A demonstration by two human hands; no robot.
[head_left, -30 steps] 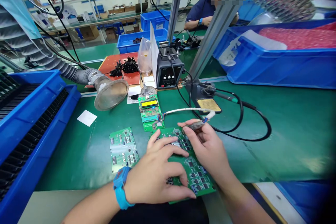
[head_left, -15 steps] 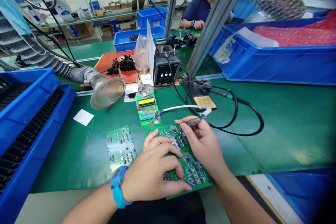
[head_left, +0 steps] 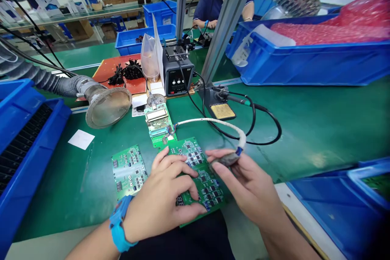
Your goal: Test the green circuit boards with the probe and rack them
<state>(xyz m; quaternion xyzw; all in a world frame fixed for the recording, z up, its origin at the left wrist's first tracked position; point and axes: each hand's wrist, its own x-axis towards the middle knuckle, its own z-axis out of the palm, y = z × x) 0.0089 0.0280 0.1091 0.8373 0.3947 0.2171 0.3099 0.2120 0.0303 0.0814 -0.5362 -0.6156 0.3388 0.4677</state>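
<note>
Green circuit board (head_left: 210, 187) lies at the near edge of the surface (head_left: 317, 130), under the spread fingers of the left hand (head_left: 161, 195); the right hand (head_left: 251, 180) has its fingers clamped on a grey cable end (head_left: 228, 160) beside it. Positioning seems in hand; the next move likely calls for steady alignment.

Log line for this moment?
left hand: on circuit board | right hand: pinching cable end | white cable: runs to screen board

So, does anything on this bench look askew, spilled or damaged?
I see no clear spill or damage. The circuit board under the left hand seems to overhang the near edge of the bench, which looks precarious.
</note>
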